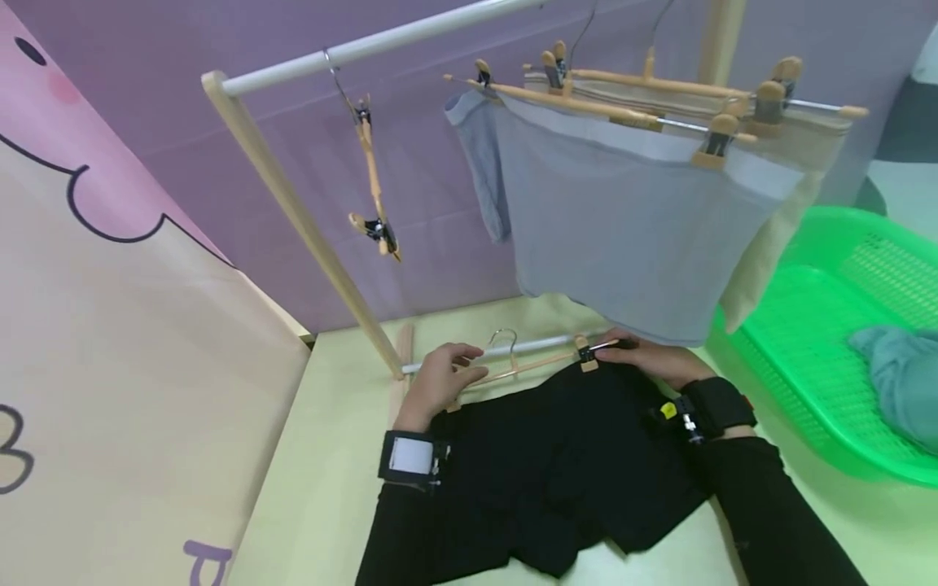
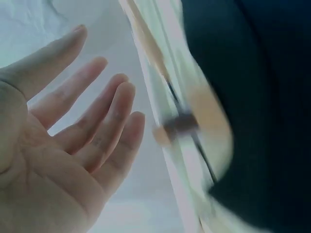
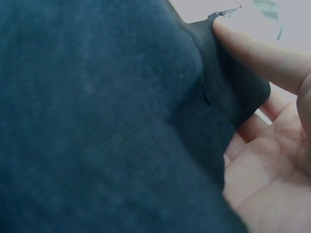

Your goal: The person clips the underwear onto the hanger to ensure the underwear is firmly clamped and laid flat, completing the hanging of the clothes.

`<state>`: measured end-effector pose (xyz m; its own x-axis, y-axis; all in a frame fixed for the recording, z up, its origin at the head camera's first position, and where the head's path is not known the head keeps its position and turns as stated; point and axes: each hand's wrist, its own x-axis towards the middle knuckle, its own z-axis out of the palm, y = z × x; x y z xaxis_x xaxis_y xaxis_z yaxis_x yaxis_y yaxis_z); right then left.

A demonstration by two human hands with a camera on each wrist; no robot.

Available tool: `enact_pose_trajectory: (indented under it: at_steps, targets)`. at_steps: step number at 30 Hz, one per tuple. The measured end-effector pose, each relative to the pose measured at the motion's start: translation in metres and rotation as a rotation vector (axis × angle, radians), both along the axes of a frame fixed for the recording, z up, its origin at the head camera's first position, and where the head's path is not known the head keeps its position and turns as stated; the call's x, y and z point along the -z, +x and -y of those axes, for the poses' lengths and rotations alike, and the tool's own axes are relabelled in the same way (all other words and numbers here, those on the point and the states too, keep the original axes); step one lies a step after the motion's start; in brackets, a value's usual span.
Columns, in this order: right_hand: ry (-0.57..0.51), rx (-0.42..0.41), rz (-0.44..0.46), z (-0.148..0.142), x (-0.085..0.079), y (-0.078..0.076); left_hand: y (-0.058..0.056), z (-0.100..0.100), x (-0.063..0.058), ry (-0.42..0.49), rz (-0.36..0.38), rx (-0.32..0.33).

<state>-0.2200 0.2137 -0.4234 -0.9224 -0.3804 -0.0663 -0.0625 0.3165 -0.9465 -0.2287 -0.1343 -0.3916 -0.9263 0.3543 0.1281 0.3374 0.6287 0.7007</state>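
Observation:
Black shorts (image 1: 557,464) lie spread on the pale table, waistband toward the rack. Along that waistband lies a wooden clip hanger (image 1: 541,363), its metal hook pointing away from me. A clip (image 1: 589,356) near the right end grips the cloth; the other clip (image 2: 182,124) sits at the left end, blurred in the left wrist view. My left hand (image 1: 437,378) hovers by that left end, fingers spread and relaxed, holding nothing. With thumb and fingers my right hand (image 1: 655,360) pinches the waistband corner of the shorts (image 3: 233,82), just past the right clip.
A garment rack with a white rail (image 1: 388,41) stands over the table. On it hang a bare clip hanger (image 1: 372,167), grey shorts (image 1: 608,203) and a beige garment (image 1: 777,236). At the right, a green basket (image 1: 799,358) holds a blue-green cloth (image 1: 901,382).

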Motion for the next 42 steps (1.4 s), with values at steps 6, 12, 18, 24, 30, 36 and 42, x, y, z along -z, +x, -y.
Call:
enact_pose_trajectory:
  at_steps: [6, 12, 18, 24, 30, 36, 42]
  targets:
    - [-0.009, 0.007, -0.035, -0.002, 0.002, -0.003, 0.011, 0.038, 0.009, -0.063, 0.026, -0.085]
    - [0.064, 0.048, -0.009, -0.007, 0.004, -0.005, 0.015, 0.054, 0.022, -0.074, 0.053, -0.077]
    - [0.143, 0.016, -0.002, -0.01, -0.001, -0.005, 0.013, 0.047, 0.023, -0.109, 0.019, -0.033]
    - [0.18, 0.04, 0.063, -0.008, -0.005, -0.002, 0.011, 0.04, 0.022, -0.125, 0.013, -0.043]
    - [0.214, 0.089, 0.034, -0.002, -0.006, -0.003, 0.011, 0.038, 0.022, -0.112, 0.032, -0.037]
    - [0.287, 0.148, -0.075, -0.002, -0.009, -0.004, 0.012, 0.037, 0.022, -0.089, 0.056, -0.04]
    - [0.304, 0.184, -0.21, -0.002, -0.013, -0.003, 0.01, 0.031, 0.022, -0.133, 0.057, -0.064]
